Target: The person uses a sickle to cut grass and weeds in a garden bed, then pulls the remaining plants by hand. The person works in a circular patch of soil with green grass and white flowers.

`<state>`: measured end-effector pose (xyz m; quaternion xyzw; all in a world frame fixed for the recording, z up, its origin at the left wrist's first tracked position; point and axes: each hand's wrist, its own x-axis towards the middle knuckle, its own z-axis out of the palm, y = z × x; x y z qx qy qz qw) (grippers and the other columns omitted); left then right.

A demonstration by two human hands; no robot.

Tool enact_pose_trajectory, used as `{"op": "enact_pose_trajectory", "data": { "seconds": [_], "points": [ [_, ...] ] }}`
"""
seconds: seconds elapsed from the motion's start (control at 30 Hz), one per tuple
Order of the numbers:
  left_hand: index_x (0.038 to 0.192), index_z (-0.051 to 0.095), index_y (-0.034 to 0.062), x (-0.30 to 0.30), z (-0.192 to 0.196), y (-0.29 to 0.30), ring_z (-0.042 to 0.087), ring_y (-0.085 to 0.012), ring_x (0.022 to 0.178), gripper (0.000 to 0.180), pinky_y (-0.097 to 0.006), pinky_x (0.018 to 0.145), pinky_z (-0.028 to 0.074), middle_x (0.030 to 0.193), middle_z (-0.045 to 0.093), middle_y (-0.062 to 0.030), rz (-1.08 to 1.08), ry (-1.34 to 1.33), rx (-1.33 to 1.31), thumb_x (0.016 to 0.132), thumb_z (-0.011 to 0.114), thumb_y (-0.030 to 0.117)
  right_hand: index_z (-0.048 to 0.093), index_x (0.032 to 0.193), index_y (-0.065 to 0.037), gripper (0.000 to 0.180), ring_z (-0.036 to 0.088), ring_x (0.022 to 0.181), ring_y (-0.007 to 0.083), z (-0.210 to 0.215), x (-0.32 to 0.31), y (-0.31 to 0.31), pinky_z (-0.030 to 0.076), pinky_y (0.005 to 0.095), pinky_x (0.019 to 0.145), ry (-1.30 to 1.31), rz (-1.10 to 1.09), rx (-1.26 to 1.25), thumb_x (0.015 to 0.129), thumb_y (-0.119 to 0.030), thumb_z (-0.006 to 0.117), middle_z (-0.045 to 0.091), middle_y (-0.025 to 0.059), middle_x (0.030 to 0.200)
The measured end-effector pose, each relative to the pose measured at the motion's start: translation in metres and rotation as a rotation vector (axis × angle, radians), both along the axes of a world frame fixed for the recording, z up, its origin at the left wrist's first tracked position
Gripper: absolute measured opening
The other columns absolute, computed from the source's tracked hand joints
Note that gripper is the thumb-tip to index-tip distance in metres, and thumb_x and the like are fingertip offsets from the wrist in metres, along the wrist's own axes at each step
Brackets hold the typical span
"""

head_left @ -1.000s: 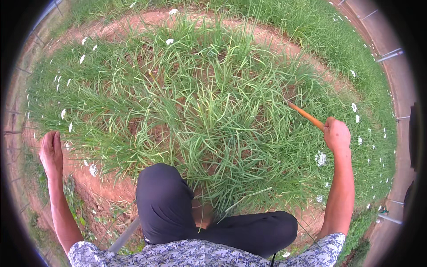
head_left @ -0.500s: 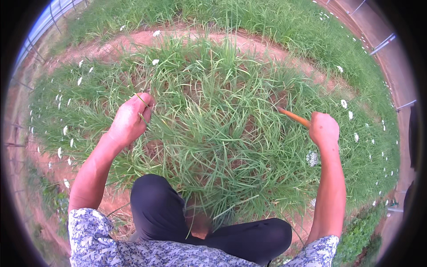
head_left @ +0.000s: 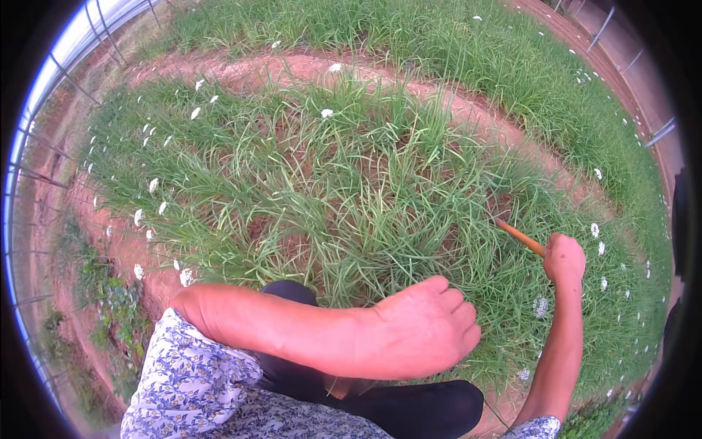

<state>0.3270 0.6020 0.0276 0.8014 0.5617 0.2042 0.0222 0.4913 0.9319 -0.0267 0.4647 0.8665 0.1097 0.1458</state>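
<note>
The left hand (head_left: 417, 329) has swung from the left side of the grass bed across the body and now sits low, close to the camera, fingers curled into the tuft of long green grass blades (head_left: 365, 212); whether it actually grips stems is hard to tell. The right hand (head_left: 564, 260) stays clenched on the thin orange wooden handle (head_left: 521, 235), whose tip is buried in the grass near the bed's right edge. Red bare soil (head_left: 307, 69) rings the bed; small white flowers (head_left: 194, 113) dot its left edge, and dense blades hide the tool's head.

Left hand (head_left: 420, 329) curled across the body, right hand (head_left: 564, 260) fisted, outstretched.
</note>
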Motion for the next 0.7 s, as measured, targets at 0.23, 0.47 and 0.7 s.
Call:
{"op": "enact_pose_trajectory", "data": {
  "seconds": [0.23,0.47,0.7],
  "points": [
    [0.087,0.069,0.0042,0.066,-0.034,0.016,0.066,-0.0234,0.079,0.022,-0.035,0.071,0.046,0.082,0.066,-0.0061,-0.095,-0.02,-0.138,0.077,0.069,0.023,0.07,0.093,-0.006,0.013,0.071,0.087,0.039,-0.015,0.002,-0.006,0.057,0.0504,0.077,0.052,0.114,0.011,0.087,-0.017,0.074,0.073,0.0171,0.09],
    [0.093,0.07,0.0017,0.048,-0.112,0.026,0.071,-0.0383,0.086,0.027,-0.051,0.072,0.056,0.086,0.072,-0.0164,-0.067,-0.449,-0.523,0.075,0.072,0.021,0.07,0.087,-0.005,0.009,0.07,0.083,0.0421,-0.018,0.029,-0.007,0.055,0.052,0.074,0.088,0.127,0.028,0.084,-0.014,0.072,0.072,0.0205,0.086],
    [0.083,0.075,0.0056,0.025,-0.167,0.016,0.072,-0.036,0.081,0.017,-0.049,0.064,0.057,0.083,0.074,-0.0143,0.019,-0.361,-0.503,0.067,0.071,0.012,0.068,0.087,-0.005,0.016,0.071,0.082,0.0408,-0.021,0.019,-0.009,0.056,0.0505,0.075,0.052,0.114,-0.013,0.081,-0.016,0.078,0.072,0.0197,0.085]
  ]
}}
